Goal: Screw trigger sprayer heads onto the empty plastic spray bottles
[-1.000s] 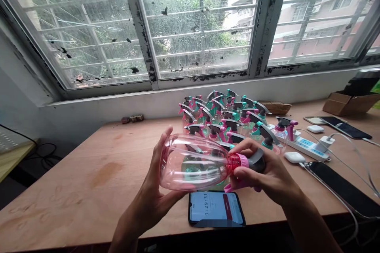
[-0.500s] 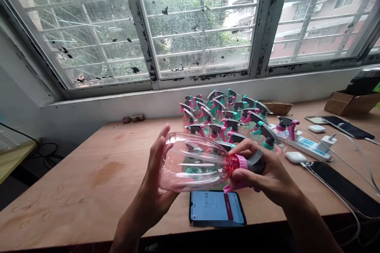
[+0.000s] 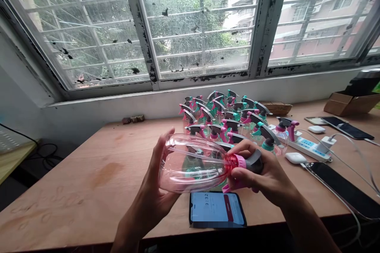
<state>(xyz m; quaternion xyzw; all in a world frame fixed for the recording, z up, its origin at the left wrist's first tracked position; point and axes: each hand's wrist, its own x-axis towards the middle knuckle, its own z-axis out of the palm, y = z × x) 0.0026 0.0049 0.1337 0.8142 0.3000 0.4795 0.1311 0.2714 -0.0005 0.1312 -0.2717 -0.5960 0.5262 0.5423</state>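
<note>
A clear pink spray bottle (image 3: 192,164) lies sideways in the air above the wooden table (image 3: 89,182). My left hand (image 3: 157,189) cups its base and body from below, fingers curled round it. My right hand (image 3: 264,174) is wrapped round the grey and pink trigger head (image 3: 249,162) at the bottle's neck. Behind the bottle stands a cluster of several finished spray bottles (image 3: 225,116) with pink and teal triggers.
A phone (image 3: 218,208) with a timer lies at the table's front edge under the bottle. To the right are a power strip (image 3: 308,146), cables, earbud cases (image 3: 295,157), more phones (image 3: 344,187) and a cardboard box (image 3: 347,102). A window runs along the back.
The bottle has stayed in both hands, shifting only slightly; the phone's timer has advanced.
</note>
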